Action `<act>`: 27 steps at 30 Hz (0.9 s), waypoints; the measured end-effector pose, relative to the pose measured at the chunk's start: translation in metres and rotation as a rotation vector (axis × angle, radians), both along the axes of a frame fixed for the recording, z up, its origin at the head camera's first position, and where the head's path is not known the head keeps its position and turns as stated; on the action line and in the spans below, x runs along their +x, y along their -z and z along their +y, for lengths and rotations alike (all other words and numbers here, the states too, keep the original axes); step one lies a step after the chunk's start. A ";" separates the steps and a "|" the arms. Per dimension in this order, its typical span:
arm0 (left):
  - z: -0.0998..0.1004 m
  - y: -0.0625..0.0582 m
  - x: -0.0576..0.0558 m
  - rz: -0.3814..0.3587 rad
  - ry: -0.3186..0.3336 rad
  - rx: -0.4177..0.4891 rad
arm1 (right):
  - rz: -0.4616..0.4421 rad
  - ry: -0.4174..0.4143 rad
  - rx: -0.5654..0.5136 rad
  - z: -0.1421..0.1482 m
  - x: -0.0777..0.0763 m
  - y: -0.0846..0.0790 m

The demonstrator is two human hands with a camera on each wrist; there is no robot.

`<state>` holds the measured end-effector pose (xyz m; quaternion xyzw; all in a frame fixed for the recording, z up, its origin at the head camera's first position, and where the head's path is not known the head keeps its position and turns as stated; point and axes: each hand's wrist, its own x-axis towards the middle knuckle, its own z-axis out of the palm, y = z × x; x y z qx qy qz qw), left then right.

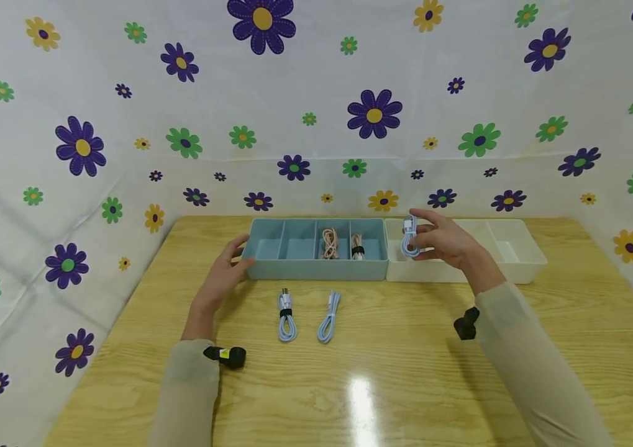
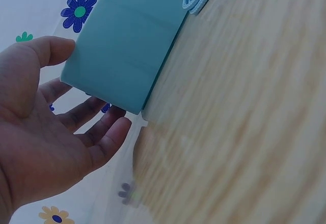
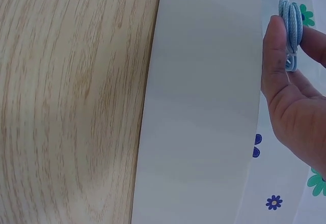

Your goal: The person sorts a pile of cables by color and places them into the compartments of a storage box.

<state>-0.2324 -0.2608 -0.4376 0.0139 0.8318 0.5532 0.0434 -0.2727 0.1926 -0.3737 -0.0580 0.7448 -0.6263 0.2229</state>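
Note:
My right hand (image 1: 445, 239) pinches a coiled light-blue cable (image 1: 409, 239) between thumb and fingers, over the left part of the white divided box (image 1: 509, 273). In the right wrist view the bundled cable (image 3: 292, 25) stands upright above the box's rim. My left hand (image 1: 223, 273) is at the left end of the blue divided box (image 1: 316, 270). Seen from the left wrist, its thumb lies at the corner of the blue box (image 2: 122, 46) and the relaxed fingers spread along the end wall. Nearest that hand on the table is a light-blue cable (image 1: 287, 323) with a black strap and a plug.
A second tied light-blue cable (image 1: 327, 323) lies to its right. Inside the blue box, a pinkish cable bundle (image 1: 330, 243) and a black-strapped one (image 1: 357, 246) fill separate compartments. Both boxes stand end to end at the back of the wooden table (image 1: 394, 360), before a flowered cloth (image 1: 322, 74).

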 end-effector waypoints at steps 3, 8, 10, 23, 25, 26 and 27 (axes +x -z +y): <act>0.001 0.000 -0.002 0.005 -0.004 -0.003 | -0.007 0.007 0.011 -0.001 -0.001 -0.001; 0.000 -0.001 -0.003 -0.015 0.007 -0.025 | 0.000 0.006 0.037 -0.002 -0.003 -0.001; -0.001 -0.001 -0.003 -0.020 0.015 -0.037 | 0.004 0.005 0.052 -0.001 -0.003 -0.001; -0.009 -0.009 -0.004 -0.049 0.052 -0.073 | 0.029 -0.011 0.085 -0.013 -0.007 -0.001; -0.009 -0.010 -0.005 -0.057 0.051 -0.075 | 0.040 -0.015 0.094 -0.016 -0.008 0.000; -0.008 -0.010 -0.005 -0.061 0.049 -0.075 | 0.046 -0.018 0.096 -0.017 -0.008 0.001; -0.008 -0.010 -0.006 -0.065 0.045 -0.075 | 0.052 -0.020 0.099 -0.019 -0.009 0.002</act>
